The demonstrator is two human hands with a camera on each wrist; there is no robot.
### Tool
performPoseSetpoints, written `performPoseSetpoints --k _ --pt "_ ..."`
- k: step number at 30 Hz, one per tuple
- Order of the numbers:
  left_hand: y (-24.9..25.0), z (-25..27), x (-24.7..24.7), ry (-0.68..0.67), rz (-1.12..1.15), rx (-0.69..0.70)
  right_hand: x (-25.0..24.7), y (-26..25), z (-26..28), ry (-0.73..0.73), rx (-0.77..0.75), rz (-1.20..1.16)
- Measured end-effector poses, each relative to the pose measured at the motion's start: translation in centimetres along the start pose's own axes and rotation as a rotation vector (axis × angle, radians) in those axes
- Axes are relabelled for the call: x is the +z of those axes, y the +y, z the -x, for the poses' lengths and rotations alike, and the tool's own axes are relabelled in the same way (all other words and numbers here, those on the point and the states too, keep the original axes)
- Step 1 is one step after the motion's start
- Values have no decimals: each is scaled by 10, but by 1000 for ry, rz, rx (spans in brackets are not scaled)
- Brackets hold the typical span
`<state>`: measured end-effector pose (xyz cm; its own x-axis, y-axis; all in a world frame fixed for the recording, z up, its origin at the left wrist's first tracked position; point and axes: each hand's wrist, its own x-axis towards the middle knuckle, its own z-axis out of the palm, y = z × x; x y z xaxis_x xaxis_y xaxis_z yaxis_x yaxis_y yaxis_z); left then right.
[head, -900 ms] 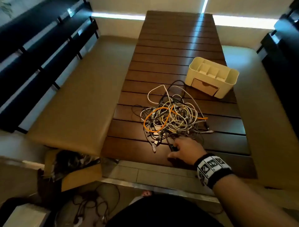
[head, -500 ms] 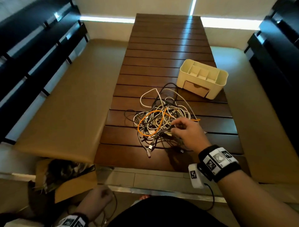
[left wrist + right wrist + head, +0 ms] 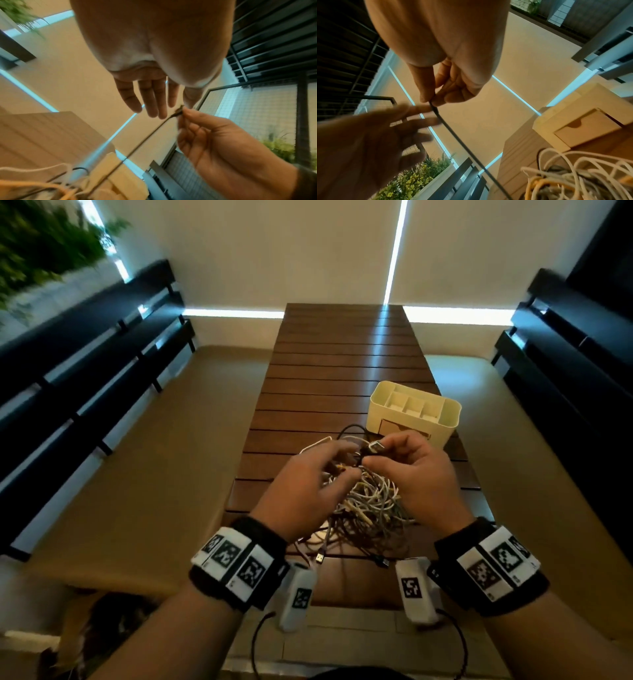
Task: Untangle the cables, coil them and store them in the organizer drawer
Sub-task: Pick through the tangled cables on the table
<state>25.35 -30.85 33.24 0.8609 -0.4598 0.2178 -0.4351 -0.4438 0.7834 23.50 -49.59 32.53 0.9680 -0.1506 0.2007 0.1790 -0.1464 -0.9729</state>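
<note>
The right hand (image 3: 416, 474) pinched the plug end of a dark cable (image 3: 453, 135) raised above the cable tangle (image 3: 370, 505); the left hand (image 3: 308, 477) hovered beside it, fingers straight, gripping nothing. The organizer (image 3: 445, 419) stood at one o'clock of the tangle, drawer closed; a hard pull risked tightening knots or dragging the heap off the table (image 3: 342, 354).

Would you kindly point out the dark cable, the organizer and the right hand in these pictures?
dark cable (image 3: 458, 136), right wrist view, middle of its taut run.
organizer (image 3: 448, 419), head view, right outer wall.
right hand (image 3: 424, 477), head view, back of the hand, which pinches the cable's end.
</note>
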Motion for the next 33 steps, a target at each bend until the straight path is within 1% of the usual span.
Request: performPoseSetpoints --k 3,7,11,13,15,17,19,21,23,25,26,27,29,31,32,33 --pt "11 -24 7 6 33 64 -3 -7 -6 29 -20 -12" --pt "11 -41 12 39 96 88 -9 -14 -10 29 -67 13" --pt "8 -52 12 110 150 28 -12 -13 -12 65 -87 -78" --pt "8 -55 10 152 172 30 -11 -7 -13 64 -29 -76" --pt "13 -56 9 179 218 54 -4 2 -12 -49 18 -79" --pt "18 -57 7 203 309 53 5 10 -11 -164 18 -143" --pt "24 -57 3 224 404 55 10 16 -14 -222 21 -190" --pt "31 -55 -3 223 498 54 11 20 -17 -277 40 -118" --pt "40 -54 -12 226 604 60 11 26 -16 -329 47 2" --pt "49 -53 -24 267 709 89 9 36 -14 -359 79 145" --pt "51 -52 -30 290 745 107 8 42 -13 -360 111 174" --pt "49 -51 -35 311 758 119 6 44 -12 -345 137 181" --pt "38 -49 -39 349 686 92 2 40 -15 -250 142 176" --pt "23 -44 -36 353 565 17 -3 23 -24 -100 85 129" --pt "17 -41 -33 341 511 -24 -5 11 -29 -48 38 85" --pt "14 -39 -29 323 463 -59 -6 -1 -33 -27 -10 44"
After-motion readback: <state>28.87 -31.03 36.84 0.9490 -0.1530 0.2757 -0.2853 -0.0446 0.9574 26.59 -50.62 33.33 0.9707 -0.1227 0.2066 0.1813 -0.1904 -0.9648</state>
